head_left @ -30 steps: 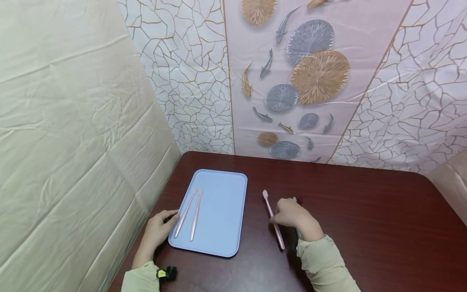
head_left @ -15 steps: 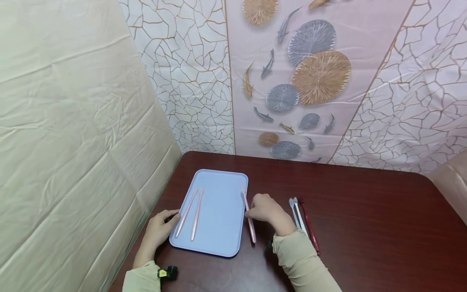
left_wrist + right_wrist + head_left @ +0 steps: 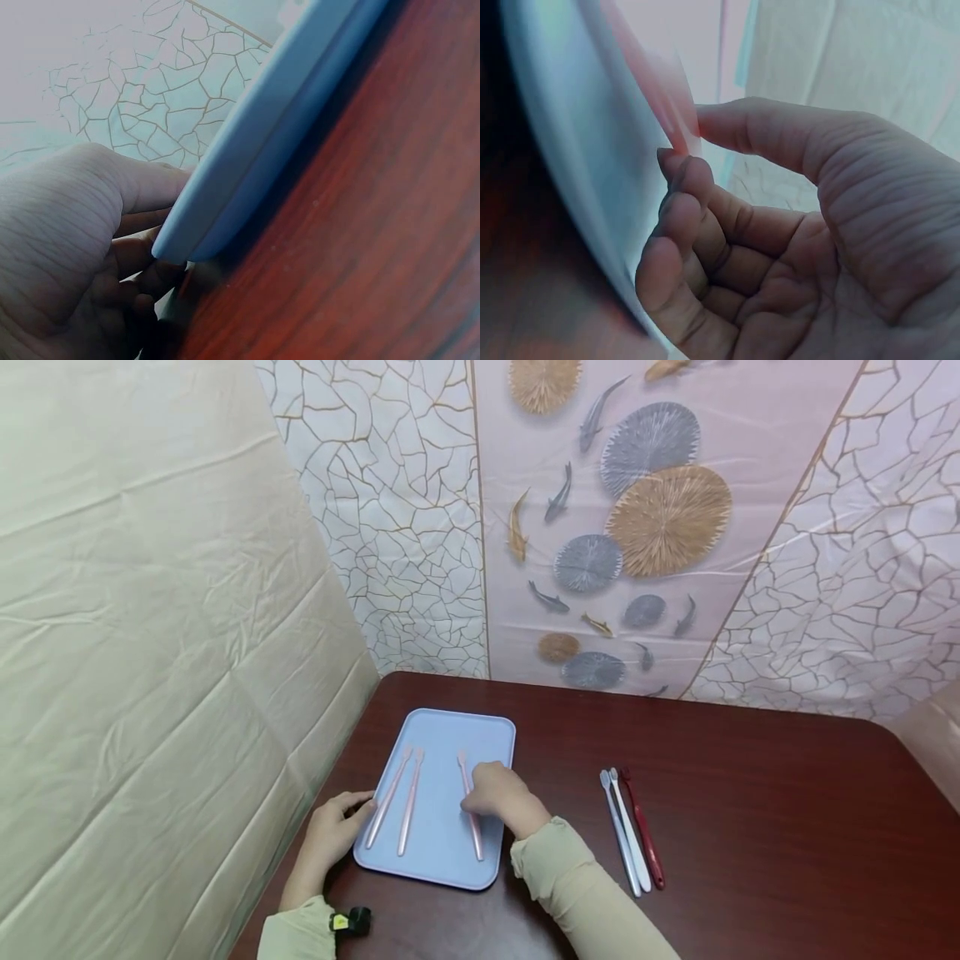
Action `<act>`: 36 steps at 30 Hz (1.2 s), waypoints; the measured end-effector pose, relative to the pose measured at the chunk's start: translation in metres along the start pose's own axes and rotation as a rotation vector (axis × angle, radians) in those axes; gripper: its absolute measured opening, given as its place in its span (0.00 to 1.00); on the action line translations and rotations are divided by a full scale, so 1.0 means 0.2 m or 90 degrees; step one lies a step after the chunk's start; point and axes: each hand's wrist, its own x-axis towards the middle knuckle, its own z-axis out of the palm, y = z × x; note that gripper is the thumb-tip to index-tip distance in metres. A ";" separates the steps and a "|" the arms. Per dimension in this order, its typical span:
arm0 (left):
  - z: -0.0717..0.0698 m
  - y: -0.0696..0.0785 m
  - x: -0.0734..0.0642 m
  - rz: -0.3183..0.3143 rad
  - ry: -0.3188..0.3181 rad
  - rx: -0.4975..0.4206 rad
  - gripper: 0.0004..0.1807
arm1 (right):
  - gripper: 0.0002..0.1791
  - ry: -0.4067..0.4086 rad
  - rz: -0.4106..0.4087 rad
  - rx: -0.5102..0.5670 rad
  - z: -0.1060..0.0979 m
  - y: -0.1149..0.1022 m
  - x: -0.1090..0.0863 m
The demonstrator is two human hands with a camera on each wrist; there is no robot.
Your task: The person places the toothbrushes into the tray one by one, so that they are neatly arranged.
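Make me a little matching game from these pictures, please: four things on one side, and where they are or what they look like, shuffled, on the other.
Column one
1. Left hand
2. Right hand
3. Red toothbrush
4. Tray

Column two
A. On the table, beside the white toothbrush
B. Light blue, with rounded corners
C. Pinching a pink toothbrush
D. Holding the tray's edge

Right pairs: 1-D, 2-C, 3-A, 4-B

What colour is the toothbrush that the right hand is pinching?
The toothbrush is pale pink; the head view shows it best.
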 end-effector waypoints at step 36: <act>-0.01 -0.02 0.02 0.017 0.003 0.014 0.17 | 0.26 0.021 -0.046 0.086 0.11 -0.17 0.05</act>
